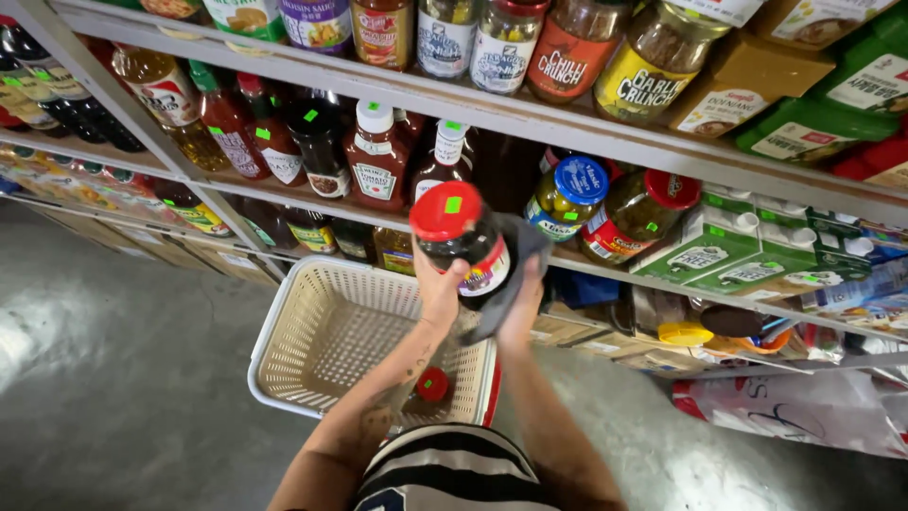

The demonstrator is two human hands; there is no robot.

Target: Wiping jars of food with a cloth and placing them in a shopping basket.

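A dark glass jar (461,248) with a red lid and a green sticker is held up in front of the shelf. My left hand (438,289) grips it from below on the left side. My right hand (522,301) presses a dark grey cloth (515,265) against the jar's right side. Below my arms stands a cream plastic basket (312,331) with another red-lidded jar (431,386) lying in its near right corner.
Grey metal shelves (530,118) hold sauce bottles, pickle jars with blue and red lids (605,203) and green cartons (728,251). A white printed bag (794,412) lies on the concrete floor (113,378) at the right.
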